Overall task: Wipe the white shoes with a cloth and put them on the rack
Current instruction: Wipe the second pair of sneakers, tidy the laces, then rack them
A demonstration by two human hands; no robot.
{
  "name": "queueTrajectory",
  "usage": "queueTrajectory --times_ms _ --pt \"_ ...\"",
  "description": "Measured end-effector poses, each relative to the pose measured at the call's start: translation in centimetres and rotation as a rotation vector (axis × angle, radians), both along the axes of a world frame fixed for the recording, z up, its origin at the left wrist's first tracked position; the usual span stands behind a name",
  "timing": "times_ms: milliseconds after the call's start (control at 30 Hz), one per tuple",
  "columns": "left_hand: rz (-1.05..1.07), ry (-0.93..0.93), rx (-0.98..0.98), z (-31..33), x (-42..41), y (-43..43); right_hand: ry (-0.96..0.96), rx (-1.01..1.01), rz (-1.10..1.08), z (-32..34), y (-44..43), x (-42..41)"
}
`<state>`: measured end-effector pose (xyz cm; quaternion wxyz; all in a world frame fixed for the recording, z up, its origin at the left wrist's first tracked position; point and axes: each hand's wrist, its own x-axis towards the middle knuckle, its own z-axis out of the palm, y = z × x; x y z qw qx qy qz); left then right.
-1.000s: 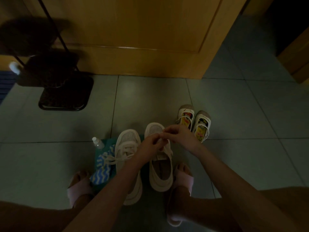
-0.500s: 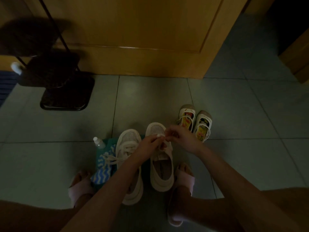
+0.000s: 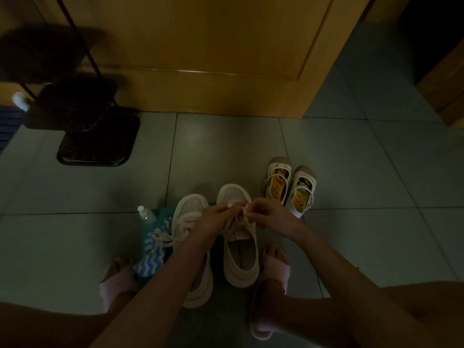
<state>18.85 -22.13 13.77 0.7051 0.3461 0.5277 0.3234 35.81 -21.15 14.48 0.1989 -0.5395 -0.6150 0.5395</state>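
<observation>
Two hands, left hand [image 3: 213, 219] and right hand [image 3: 272, 218], pinch the laces [image 3: 241, 216] of one white shoe [image 3: 239, 249] directly beneath the fingers. Risk: an uneven pull slips a lace free or tips the shoe. The cloth [image 3: 150, 252] lies left of the fingers, the rack [image 3: 96, 146] well beyond them.

i see it all through one wide-angle camera on the person's head, facing forward and steeply down, close above the left hand [image 3: 216, 220] and right hand [image 3: 274, 217] over the white shoes [image 3: 241, 249] on the floor [image 3: 75, 237], the door [image 3: 200, 59] ahead at the top.
</observation>
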Motion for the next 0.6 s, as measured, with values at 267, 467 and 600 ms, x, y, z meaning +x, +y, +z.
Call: queueTrajectory --times_ms 267,467,600 --pt "0.038 0.148 0.002 0.0 0.2 0.0 -0.068 0.019 -0.012 -1.1 -0.2 0.1" --pt "-0.032 0.441 0.290 -0.6 0.2 0.1 -0.047 -0.034 -0.036 -1.9 -0.3 -0.5" --pt "-0.038 0.539 0.444 -0.6 0.2 -0.4 -0.032 -0.057 -0.062 -2.0 -0.5 -0.8"
